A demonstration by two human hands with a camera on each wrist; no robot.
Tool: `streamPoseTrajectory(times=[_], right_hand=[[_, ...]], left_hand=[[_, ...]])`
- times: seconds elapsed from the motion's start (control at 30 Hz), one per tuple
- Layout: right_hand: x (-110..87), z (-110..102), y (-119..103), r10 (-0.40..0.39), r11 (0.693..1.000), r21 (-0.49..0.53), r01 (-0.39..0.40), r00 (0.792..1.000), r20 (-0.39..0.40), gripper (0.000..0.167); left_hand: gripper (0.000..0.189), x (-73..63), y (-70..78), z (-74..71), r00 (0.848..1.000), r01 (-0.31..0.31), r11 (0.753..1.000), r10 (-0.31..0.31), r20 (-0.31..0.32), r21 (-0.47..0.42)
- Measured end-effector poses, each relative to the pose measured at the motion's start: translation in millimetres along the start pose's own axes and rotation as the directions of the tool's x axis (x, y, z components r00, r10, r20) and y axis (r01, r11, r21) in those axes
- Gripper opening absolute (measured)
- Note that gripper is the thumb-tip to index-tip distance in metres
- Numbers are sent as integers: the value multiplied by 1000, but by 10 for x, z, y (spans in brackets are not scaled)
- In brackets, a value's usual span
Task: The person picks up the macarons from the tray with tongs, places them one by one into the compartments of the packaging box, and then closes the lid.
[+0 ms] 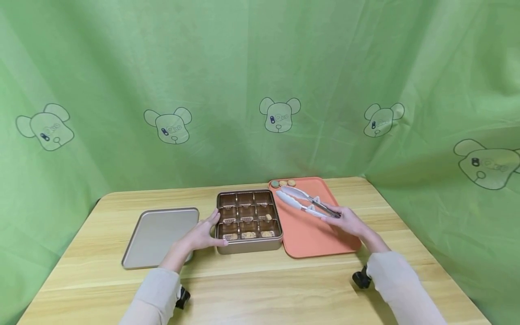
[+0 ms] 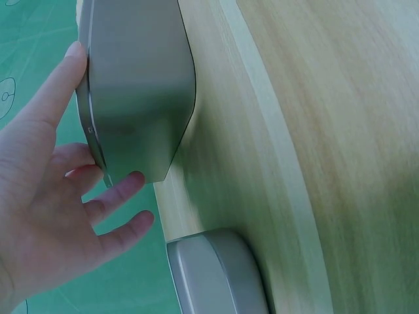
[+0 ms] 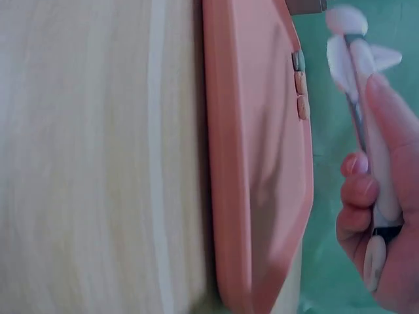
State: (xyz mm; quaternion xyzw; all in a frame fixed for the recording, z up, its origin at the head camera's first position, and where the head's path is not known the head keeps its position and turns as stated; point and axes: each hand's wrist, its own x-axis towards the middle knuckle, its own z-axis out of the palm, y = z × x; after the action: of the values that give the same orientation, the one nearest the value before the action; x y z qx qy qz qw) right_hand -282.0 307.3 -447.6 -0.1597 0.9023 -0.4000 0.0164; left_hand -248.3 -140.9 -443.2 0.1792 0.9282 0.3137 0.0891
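A square metal tin (image 1: pixel 248 246) with brown divided compartments stands mid-table. Cookies (image 1: pixel 248 235) lie in its front row, and another small cookie (image 1: pixel 268 217) sits in the right compartment of the middle row. My left hand (image 1: pixel 203 234) rests on the tin's front left corner, thumb at the front rim and fingers spread along the left side. The right hand (image 1: pixel 345 221) grips white-tipped tongs (image 1: pixel 310 202) by the handle, their jaws apart and holding nothing, above the orange tray (image 1: pixel 313 239). One green cookie (image 1: pixel 275 184) and two tan cookies (image 1: pixel 287 183) lie at the tray's far left corner.
To the left of the tin lies a flat metal lid (image 1: pixel 162 234). The tray's left edge lies right beside the tin. A green curtain (image 1: pixel 227 153) hangs behind the wooden table (image 1: pixel 260 289) and along both sides.
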Motion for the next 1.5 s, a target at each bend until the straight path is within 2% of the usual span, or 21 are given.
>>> streamPoseTrajectory(times=[0.13, 0.3, 0.5, 0.57, 0.7, 0.87, 1.27, 1.5], right_hand=[[28, -9, 47, 91, 994, -48, -93, 994, -61, 64], [0, -34, 31, 123, 971, -188, -146, 984, -129, 68], [22, -39, -3, 180, 934, -285, -215, 973, -144, 70], [54, -26, -20, 223, 924, -285, -255, 965, -141, 69], [127, 20, -89, 257, 907, -301, -293, 954, -156, 69], [221, 86, -150, 253, 900, -318, -296, 952, -170, 66], [380, 161, -176, 300, 877, -331, -350, 934, -194, 65], [422, 197, -172, 302, 875, -334, -349, 935, -184, 64]], left_hand=[[100, -2, 11, -2, 1000, -4, 1000, 4, 0, -2], [99, -7, 13, -2, 1000, -15, 1000, 15, 0, 1], [99, -5, 4, -2, 1000, -19, 1000, 19, -2, 2], [99, -4, 2, -2, 1000, -19, 1000, 19, 1, -1], [100, 3, -4, -1, 1000, -20, 1000, 20, -1, 1], [100, 5, 0, -8, 1000, -10, 1000, 10, 0, -4], [99, 2, 8, 2, 1000, -8, 1000, 8, 7, -13], [98, 0, 1, -6, 1000, -6, 1000, 6, 2, -13]])
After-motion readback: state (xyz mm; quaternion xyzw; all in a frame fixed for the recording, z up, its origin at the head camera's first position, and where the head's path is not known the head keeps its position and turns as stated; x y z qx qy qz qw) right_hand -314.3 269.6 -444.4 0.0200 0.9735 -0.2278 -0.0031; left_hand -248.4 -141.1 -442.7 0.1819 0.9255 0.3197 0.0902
